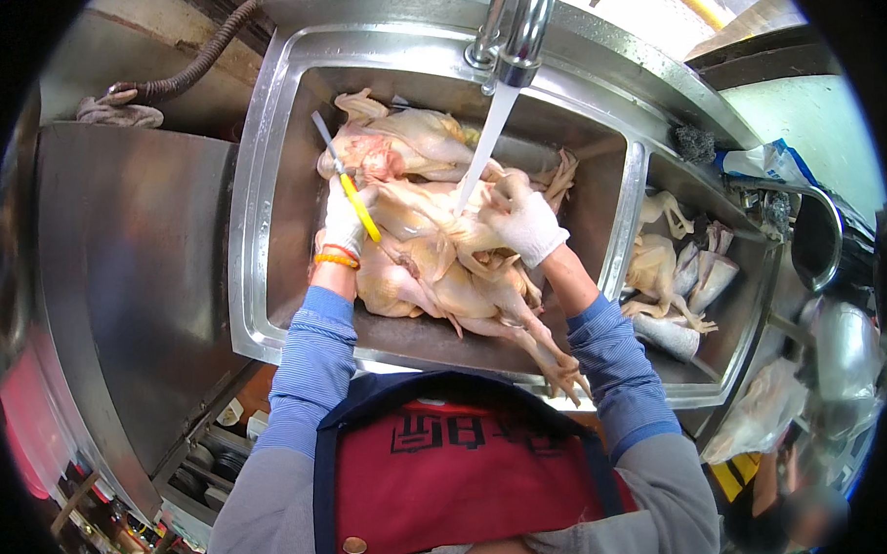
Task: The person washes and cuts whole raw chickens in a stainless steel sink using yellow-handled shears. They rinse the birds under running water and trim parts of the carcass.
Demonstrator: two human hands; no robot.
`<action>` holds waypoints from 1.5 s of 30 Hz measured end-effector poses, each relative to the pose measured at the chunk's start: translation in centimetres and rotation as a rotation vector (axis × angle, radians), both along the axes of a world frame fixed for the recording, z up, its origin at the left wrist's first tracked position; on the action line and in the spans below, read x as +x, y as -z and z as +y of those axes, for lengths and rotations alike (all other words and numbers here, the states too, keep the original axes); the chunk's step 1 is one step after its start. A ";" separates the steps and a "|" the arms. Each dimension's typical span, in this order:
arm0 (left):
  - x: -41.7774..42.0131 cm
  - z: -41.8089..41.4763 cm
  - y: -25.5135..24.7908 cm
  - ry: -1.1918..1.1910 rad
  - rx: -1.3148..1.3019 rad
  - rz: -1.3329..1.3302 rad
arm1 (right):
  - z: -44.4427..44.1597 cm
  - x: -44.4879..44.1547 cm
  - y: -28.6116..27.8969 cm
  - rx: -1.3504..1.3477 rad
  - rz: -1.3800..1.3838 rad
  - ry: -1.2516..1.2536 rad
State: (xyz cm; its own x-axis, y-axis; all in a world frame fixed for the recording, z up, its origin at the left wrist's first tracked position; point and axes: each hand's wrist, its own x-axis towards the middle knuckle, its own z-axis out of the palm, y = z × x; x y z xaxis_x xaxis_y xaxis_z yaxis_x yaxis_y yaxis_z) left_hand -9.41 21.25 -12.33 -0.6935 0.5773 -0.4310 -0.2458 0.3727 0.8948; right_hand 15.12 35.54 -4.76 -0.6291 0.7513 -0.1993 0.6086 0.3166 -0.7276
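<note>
Several plucked whole chickens [412,212] lie piled in the large left basin of a stainless steel sink [257,283]. My left hand [346,214], in a white glove, holds scissors with yellow handles [358,207], their blades pointing up and left, and rests against the chickens at the pile's left side. At the right of the pile, my right hand [522,219], also in a white glove, has its fingers closed around a part of a chicken. Water from the chrome faucet [520,62] runs down onto the birds between my hands. Chicken feet [564,375] reach over the sink's front edge.
The right basin [731,325] holds more poultry [652,270] and pieces of fish [711,279]. Steel wool [695,144] sits behind it. A metal counter [151,287] adjoins the sink on the left. Plastic bags [767,405] lie at the right; another person [774,507] is at the lower right.
</note>
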 end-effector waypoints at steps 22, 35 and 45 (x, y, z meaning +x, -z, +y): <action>3.9 -5.0 -5.3 0.122 0.000 0.095 | -6.8 1.0 -1.2 -0.595 0.299 0.315; 12.2 0.0 -1.2 0.213 -0.078 0.091 | 0.4 3.3 0.3 0.014 -0.329 -0.353; 11.3 0.9 -3.2 0.339 -0.298 0.379 | -5.6 5.0 2.7 0.509 -0.265 -0.401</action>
State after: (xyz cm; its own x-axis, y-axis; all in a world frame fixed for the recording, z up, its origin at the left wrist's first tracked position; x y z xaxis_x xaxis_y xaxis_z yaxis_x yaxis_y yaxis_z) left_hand 1.88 22.12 -9.09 -0.6288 0.6859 -0.3663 0.2477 0.6232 0.7418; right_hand 20.09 29.96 -7.47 -0.8564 0.5117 -0.0692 0.5097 0.8160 -0.2727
